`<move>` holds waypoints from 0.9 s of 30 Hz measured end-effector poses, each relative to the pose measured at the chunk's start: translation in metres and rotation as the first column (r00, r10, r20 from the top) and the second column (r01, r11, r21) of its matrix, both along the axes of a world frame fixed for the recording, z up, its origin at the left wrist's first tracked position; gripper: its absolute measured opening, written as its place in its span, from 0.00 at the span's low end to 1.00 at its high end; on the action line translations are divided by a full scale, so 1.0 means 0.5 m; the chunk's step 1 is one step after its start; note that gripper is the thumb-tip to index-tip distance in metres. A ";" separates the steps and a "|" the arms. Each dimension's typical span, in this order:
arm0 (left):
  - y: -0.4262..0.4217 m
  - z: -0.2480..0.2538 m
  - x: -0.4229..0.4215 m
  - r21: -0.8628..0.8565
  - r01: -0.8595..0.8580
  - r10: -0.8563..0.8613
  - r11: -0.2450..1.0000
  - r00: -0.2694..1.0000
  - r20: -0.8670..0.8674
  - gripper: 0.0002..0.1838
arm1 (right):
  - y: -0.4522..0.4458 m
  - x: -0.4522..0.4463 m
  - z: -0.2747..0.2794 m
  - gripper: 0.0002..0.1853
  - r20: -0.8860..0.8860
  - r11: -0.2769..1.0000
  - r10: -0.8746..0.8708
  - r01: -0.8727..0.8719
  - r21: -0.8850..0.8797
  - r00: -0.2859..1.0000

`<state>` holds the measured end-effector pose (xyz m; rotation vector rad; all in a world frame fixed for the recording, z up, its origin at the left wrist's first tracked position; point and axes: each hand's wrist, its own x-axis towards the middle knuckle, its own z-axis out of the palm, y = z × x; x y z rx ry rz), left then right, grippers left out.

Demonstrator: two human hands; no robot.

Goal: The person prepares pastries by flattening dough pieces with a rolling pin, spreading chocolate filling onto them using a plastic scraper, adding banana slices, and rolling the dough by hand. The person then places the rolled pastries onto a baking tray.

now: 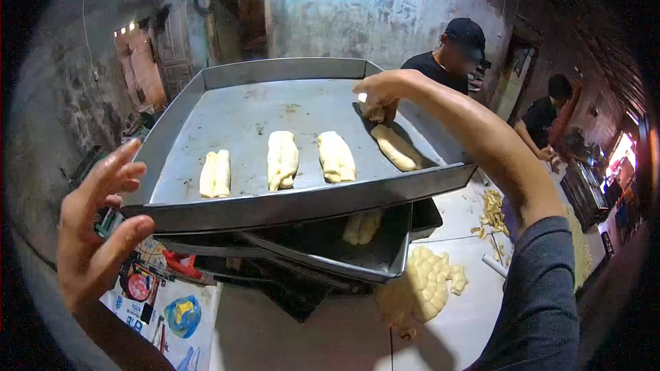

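A large metal baking tray (240,113) sits on top of a stack of trays, tilted in my view. Three shaped dough pieces lie in a row near its front wall: a left one (215,174), a middle one (282,160) and a right one (337,157). A longer dough piece (397,148) lies by the right wall, its far end under my right hand (383,94). My right fingers are curled down around a pale bit of dough, mostly hidden by the hand. My left hand (96,227) is at the tray's front left corner, thumb and fingers apart, holding nothing.
Below is a darker tray (371,261) with dough in it. A heap of dough pieces (426,285) lies on the white tiled surface, with a pale rod (494,265) nearby. A blue plastic bag (183,316) is lower left. Two people stand at the right.
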<state>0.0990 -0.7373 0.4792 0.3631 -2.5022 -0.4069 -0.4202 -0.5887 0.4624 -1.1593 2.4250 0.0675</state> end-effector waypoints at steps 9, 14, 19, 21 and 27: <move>0.018 -0.018 0.048 0.038 0.084 -0.083 0.996 0.996 -0.037 0.40 | 0.000 0.118 0.087 0.44 -0.212 0.972 -0.138 0.174 0.160 0.967; 0.025 -0.028 0.083 0.070 0.085 -0.081 0.994 0.995 -0.055 0.39 | -0.010 0.153 0.080 0.31 -0.341 0.958 0.004 0.093 0.270 0.940; -0.007 -0.084 0.150 0.167 0.039 -0.006 0.985 0.982 -0.191 0.38 | 0.019 0.106 0.067 0.25 -0.488 0.969 0.234 -0.240 0.051 0.841; -0.011 -0.093 0.174 0.200 -0.027 0.063 0.979 0.982 -0.177 0.37 | 0.027 0.127 0.070 0.25 -0.567 0.951 0.208 -0.299 -0.072 0.797; -0.049 -0.275 0.274 0.315 -0.210 0.294 0.926 0.923 -0.247 0.26 | 0.052 0.368 0.021 0.25 -0.669 0.661 0.093 -0.548 -0.512 0.737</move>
